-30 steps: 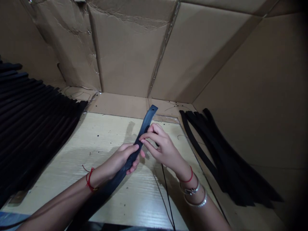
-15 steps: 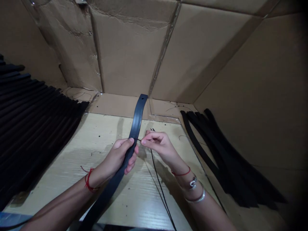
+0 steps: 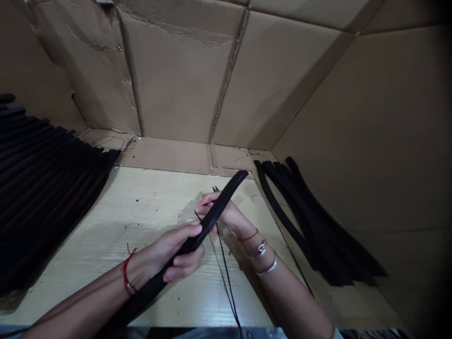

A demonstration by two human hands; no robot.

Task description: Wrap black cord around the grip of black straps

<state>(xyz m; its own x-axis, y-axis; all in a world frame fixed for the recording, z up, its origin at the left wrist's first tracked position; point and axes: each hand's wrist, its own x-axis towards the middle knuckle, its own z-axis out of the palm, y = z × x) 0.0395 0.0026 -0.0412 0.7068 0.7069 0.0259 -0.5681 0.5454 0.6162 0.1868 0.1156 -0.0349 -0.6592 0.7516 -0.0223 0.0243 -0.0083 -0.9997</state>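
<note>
From the head camera, the left hand (image 3: 169,249) grips a long black strap (image 3: 226,200), its fingers (image 3: 181,234) clenched around the strap's middle, which slants across the desk (image 3: 106,245) with its far end raised in the air and its near end running down past the forearm. The right hand (image 3: 224,214) sits just behind the strap, its curled fingers (image 3: 205,201) partly hidden, so I cannot tell whether they pinch anything. A thin black cord (image 3: 226,278) runs up beside them and hangs down over the desk. A stack of black strips (image 3: 52,188) lies along the desk's left side, a loose pile of black straps (image 3: 310,226) lies to the right on cardboard (image 3: 335,310), and cardboard walls (image 3: 176,80) rise behind.
</note>
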